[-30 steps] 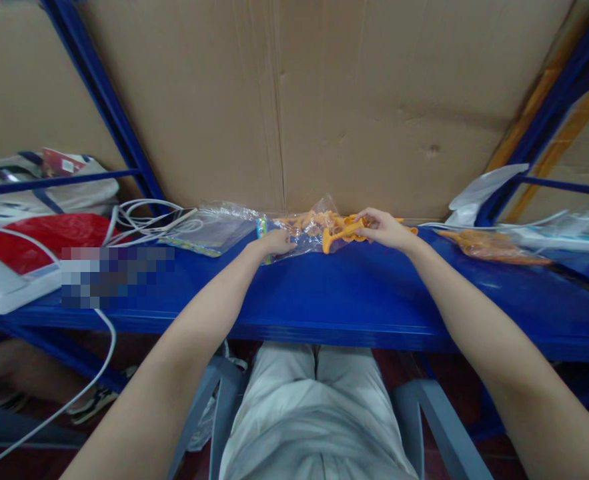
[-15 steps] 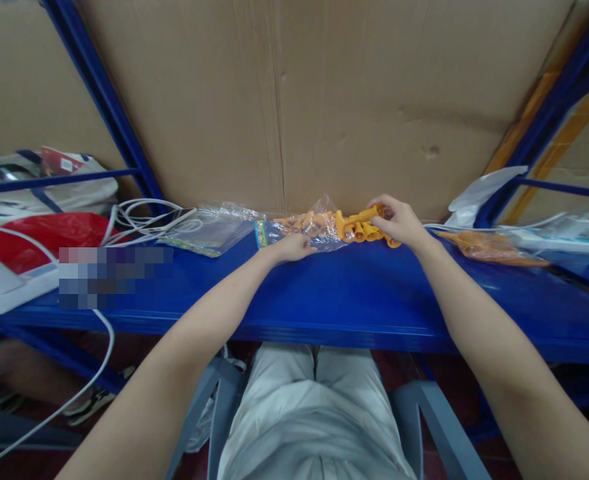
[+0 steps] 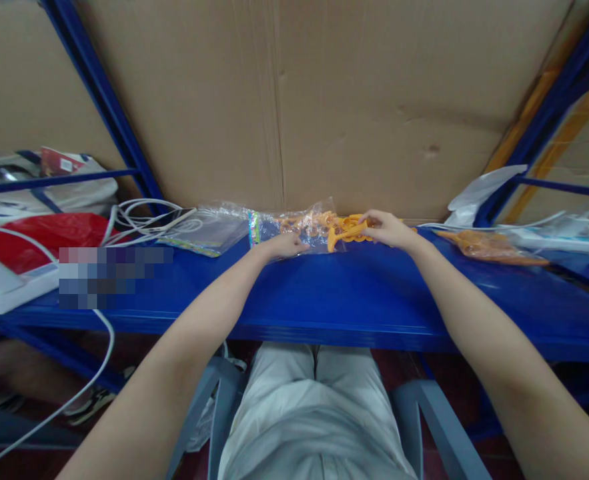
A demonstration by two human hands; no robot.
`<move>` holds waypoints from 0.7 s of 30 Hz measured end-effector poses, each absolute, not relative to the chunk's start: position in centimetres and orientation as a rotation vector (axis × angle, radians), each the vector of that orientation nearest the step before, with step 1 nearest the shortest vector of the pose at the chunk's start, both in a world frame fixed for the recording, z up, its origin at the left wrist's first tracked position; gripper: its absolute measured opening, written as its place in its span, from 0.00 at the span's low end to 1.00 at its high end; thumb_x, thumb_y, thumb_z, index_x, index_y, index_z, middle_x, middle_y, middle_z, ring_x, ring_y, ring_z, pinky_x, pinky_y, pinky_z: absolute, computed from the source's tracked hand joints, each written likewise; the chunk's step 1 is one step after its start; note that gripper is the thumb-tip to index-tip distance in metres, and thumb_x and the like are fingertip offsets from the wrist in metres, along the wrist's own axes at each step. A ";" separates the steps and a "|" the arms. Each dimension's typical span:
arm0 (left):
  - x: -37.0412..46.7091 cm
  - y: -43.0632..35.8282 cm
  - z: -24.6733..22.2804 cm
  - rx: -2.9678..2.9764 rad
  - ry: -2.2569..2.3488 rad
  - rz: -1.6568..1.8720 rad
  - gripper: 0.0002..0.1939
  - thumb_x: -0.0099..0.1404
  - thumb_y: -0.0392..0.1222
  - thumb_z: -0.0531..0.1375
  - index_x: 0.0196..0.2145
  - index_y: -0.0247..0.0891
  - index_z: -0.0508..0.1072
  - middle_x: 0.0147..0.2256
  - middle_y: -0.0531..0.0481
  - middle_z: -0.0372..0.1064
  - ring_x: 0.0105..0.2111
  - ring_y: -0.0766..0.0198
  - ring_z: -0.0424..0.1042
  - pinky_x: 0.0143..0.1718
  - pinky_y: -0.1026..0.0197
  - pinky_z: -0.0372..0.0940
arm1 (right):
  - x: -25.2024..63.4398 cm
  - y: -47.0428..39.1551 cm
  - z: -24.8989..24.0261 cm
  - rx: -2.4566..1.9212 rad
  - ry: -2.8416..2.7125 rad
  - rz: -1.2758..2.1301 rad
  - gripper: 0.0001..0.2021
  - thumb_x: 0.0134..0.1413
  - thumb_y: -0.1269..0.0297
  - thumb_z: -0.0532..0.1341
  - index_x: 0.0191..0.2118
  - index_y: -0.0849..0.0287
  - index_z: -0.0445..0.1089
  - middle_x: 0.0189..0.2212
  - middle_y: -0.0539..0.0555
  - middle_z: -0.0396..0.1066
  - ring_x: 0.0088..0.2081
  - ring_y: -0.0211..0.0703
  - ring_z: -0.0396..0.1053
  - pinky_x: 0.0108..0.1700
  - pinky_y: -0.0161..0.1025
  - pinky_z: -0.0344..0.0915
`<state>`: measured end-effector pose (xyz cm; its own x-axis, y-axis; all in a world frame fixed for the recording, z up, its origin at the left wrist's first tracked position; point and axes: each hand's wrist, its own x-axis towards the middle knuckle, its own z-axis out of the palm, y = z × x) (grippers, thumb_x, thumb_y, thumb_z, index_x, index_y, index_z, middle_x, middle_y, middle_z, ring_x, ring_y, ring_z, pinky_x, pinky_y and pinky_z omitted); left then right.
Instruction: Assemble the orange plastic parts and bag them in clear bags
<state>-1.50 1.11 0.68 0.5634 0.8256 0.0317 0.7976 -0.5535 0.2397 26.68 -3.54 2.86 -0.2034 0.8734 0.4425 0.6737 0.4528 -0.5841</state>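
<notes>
A clear plastic bag (image 3: 274, 225) with a coloured header strip lies across the back of the blue table. Several orange-yellow plastic pieces show through its film. My left hand (image 3: 285, 246) is closed on the bag's near edge. With its fingers wrapped round one end, my right hand (image 3: 385, 229) holds an orange plastic piece (image 3: 347, 235), whose flared end points left over the bag's right part. More orange pieces lie behind and under that hand, partly hidden. Their exact kind is too small to make out.
Flat clear bags (image 3: 209, 233) lie left of my hands, beside white cables (image 3: 144, 217) and a power strip (image 3: 19, 287). A filled bag of orange pieces (image 3: 489, 247) rests to the right. Cardboard (image 3: 324, 100) stands behind the blue table (image 3: 334, 300).
My right hand has moved left and slightly nearer with the orange piece, which now slants across the bag's right part. The bag and my left hand have shifted slightly left.
</notes>
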 end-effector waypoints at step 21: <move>0.0 -0.1 1.1 2.789 1.303 0.501 0.17 0.63 0.44 0.51 0.22 0.36 0.72 0.19 0.51 0.65 0.22 0.66 0.61 0.26 0.64 0.55 | 24.2 -4.7 2.0 -1.132 -1.858 1.064 0.16 0.44 0.65 0.70 0.42 0.59 0.75 0.26 0.50 0.74 0.23 0.33 0.67 0.25 0.31 0.64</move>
